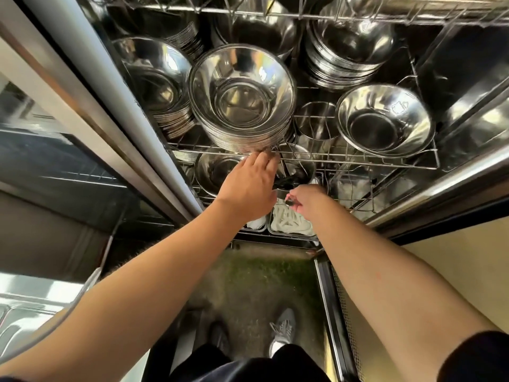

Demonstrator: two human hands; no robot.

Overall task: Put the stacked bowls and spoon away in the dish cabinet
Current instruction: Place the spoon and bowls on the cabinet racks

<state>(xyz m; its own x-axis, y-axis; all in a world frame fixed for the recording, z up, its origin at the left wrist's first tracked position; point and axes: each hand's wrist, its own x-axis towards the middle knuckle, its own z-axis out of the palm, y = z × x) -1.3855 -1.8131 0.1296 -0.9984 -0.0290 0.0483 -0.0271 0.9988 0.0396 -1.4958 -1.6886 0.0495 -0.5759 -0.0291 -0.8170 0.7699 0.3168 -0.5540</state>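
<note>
A tall stack of shiny steel bowls [242, 97] stands on the wire shelf [358, 161] of the open dish cabinet. My left hand [249, 186] reaches under the stack's near edge, its fingertips touching the lowest bowls at the shelf's front wire. My right hand [308, 201] is closed around a spoon [289, 202], of which only a small shiny end shows, beside a steel utensil cup [296, 168] holding dark utensils on the shelf below.
Other bowl stacks fill the cabinet at the left [157, 84], back right [349, 48] and right [385, 119]. A smaller steel cup [316, 119] stands between them. White cloths [289, 219] lie in trays low down. The cabinet door frame [110, 106] runs along the left. My shoes [283, 329] are on the floor.
</note>
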